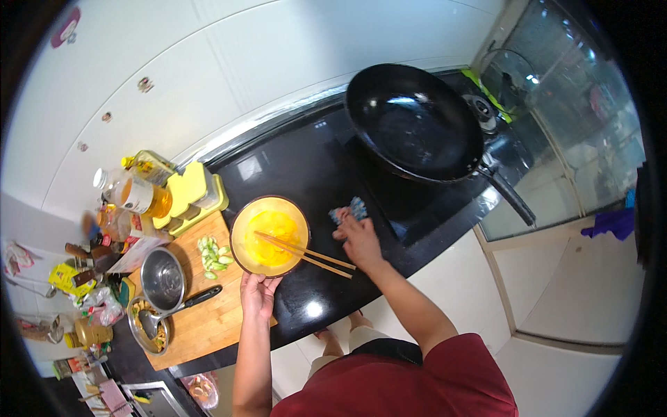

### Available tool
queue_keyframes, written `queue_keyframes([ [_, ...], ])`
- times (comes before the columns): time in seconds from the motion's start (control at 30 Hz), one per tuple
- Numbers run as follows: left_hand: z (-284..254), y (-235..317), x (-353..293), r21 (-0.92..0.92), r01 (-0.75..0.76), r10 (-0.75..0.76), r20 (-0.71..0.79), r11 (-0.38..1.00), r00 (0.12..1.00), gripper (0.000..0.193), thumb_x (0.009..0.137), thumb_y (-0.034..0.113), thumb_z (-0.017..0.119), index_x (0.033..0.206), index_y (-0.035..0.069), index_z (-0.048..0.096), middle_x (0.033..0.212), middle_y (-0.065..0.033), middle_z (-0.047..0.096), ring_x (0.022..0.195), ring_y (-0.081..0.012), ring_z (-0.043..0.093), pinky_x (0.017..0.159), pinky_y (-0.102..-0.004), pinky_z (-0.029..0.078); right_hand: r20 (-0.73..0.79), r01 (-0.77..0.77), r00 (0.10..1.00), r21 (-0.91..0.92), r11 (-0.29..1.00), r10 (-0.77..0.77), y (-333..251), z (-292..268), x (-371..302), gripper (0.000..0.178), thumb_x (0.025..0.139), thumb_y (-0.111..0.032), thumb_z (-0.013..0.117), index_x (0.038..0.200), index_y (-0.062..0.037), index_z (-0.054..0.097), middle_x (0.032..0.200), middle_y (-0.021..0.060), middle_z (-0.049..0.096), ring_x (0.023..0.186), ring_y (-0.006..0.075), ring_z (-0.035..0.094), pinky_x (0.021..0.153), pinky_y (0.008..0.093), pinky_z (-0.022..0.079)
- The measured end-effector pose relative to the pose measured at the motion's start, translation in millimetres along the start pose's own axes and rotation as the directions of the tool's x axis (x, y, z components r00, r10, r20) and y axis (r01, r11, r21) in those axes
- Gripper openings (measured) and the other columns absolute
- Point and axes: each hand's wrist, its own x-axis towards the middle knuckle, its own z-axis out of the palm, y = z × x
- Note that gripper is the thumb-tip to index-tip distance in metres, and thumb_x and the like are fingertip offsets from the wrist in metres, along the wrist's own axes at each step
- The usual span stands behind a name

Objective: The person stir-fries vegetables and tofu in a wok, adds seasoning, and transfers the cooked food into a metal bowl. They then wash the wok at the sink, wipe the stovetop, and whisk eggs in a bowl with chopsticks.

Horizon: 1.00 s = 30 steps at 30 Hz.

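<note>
My left hand (258,295) grips the near rim of a bowl (303,221) with a dark edge. Beaten yellow egg (267,236) fills the bowl. A pair of wooden chopsticks (316,258) leans in it, their ends sticking out over the right rim. To the right, my right hand (360,240) presses on a crumpled blue patterned cloth (358,208) on the black counter, fingers bent over it. Left of the bowl, sliced green vegetable (214,256) lies on a wooden cutting board (201,326).
A large black wok (415,125) sits on the stove at the back right, its handle (511,197) reaching toward the front edge. A metal bowl (163,278), a ladle (177,309) and a dish of food (148,333) occupy the board's left. Oil bottles (142,197) and a yellow seasoning box (191,198) stand behind.
</note>
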Motion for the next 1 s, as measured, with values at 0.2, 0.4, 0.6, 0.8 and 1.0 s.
queue_keyframes([
  [0.2,14.3,-23.5,21.1,0.068,0.016,-0.02,0.046,0.998,0.999,0.037,0.08,0.0,0.049,0.117,0.003,0.05,0.102,-0.0152,0.065,0.085,-0.0281,0.068,0.076,-0.0398,0.059,0.077,0.061,0.994,0.135,0.989,-0.071,-31.1,14.1,-53.3,0.024,0.077,0.0,0.058,0.099,-0.0086,0.065,0.131,0.0068,0.053,0.106,0.0308,0.05,0.09,0.0396,0.044],
  [0.4,8.8,-38.0,31.2,0.046,0.008,-0.014,0.122,0.999,0.992,0.042,0.079,0.001,0.049,0.121,0.003,0.047,0.107,-0.0156,0.063,0.09,-0.0294,0.067,0.08,-0.0413,0.058,0.17,0.183,0.961,0.201,0.962,-0.218,-74.9,41.2,-75.9,0.015,0.081,-0.016,0.06,0.093,-0.0083,0.067,0.129,0.0097,0.053,0.105,0.0341,0.05,0.089,0.0428,0.045],
  [0.6,-10.0,-40.0,31.9,-0.09,0.134,-0.121,0.136,0.987,0.983,0.041,0.081,0.007,0.052,0.122,0.002,0.046,0.11,-0.0167,0.061,0.096,-0.0299,0.064,0.086,-0.0395,0.053,0.212,0.32,0.905,0.232,0.918,-0.369,-105.0,58.2,-70.8,0.016,0.08,-0.014,0.059,0.093,-0.0096,0.066,0.112,0.0068,0.057,0.105,0.0321,0.048,0.087,0.0435,0.045],
  [0.8,-18.6,-44.9,-51.0,0.359,-0.188,0.172,0.075,0.914,0.982,0.038,0.085,0.002,0.055,0.122,-0.001,0.049,0.113,-0.0125,0.058,0.1,-0.0188,0.059,0.084,-0.0288,0.05,0.114,0.512,0.836,0.186,0.838,-0.536,-111.0,75.1,-94.3,0.03,0.073,-0.006,0.057,0.103,-0.0021,0.06,0.109,0.0102,0.057,0.095,0.0292,0.05,0.084,0.0373,0.042],
  [1.0,-70.2,-52.5,-115.7,0.463,-0.306,0.299,0.089,0.832,0.95,0.03,0.089,-0.002,0.052,0.119,0.0,0.05,0.108,-0.007,0.059,0.097,-0.013,0.058,0.081,-0.0246,0.049,0.25,0.523,0.772,0.272,0.808,-0.584,-144.3,63.7,-127.0,0.04,0.067,0.0,0.058,0.107,-0.0006,0.056,0.114,0.0127,0.055,0.095,0.0282,0.051,0.081,0.0341,0.042],
])
